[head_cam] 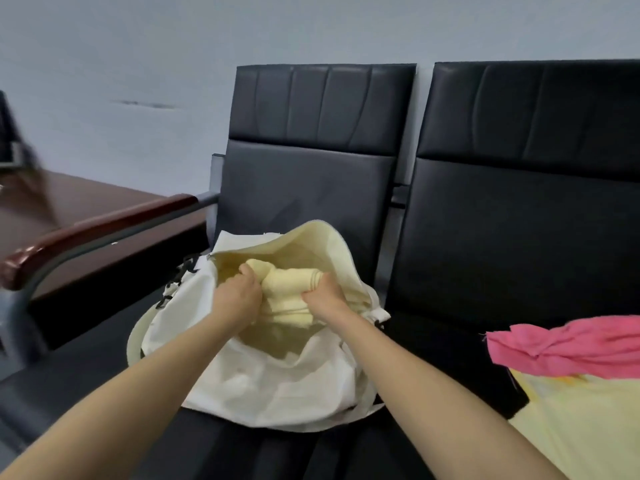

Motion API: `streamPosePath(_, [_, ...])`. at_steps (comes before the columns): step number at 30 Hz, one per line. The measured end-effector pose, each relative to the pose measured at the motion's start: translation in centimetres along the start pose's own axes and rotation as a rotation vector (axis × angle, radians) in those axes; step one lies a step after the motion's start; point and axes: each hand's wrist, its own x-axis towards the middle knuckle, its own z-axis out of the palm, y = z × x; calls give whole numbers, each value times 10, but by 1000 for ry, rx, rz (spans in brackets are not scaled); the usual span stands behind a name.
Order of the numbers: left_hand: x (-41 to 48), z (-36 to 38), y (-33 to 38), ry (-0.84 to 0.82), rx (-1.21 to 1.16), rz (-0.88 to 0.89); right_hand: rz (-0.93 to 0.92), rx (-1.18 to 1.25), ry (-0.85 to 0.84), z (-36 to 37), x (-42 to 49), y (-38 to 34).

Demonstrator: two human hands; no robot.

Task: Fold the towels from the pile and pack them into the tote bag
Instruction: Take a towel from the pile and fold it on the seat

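Centre frame: left hand (pixel 239 293) and right hand (pixel 323 299), fingers curled, grip folded yellow towel (pixel 289 289) inside tote bag (pixel 263 386); bag's slack mouth may snag and unfold it.

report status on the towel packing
Left hand and right hand both grip folded yellow towel inside tote bag mouth. Pink towel waits on next seat. Nothing blocking.

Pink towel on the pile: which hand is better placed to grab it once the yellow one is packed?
Probably the right hand: the pink towel lies right of the tote bag, on that hand's side, while the left hand would have to cross the bag. Both now grip the folded yellow towel.
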Motion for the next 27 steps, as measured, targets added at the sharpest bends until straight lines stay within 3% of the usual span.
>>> streamPosePath(7, [3,28,-31,-27,325,52,90,-81,-88,43,21,0])
streamPosePath(14, [6,24,-56,-157,204,-86,98,-14,-149,70,20,-15])
streamPosePath(19, [20,20,-53,-78,191,-126,88,-5,-94,87,38,-17])
streamPosePath(23, [16,19,-34,-151,328,16,-9,-150,-112,93,45,-9])
streamPosePath(27, [13,16,-21,-340,143,171,-98,-275,-76,89,40,-7])
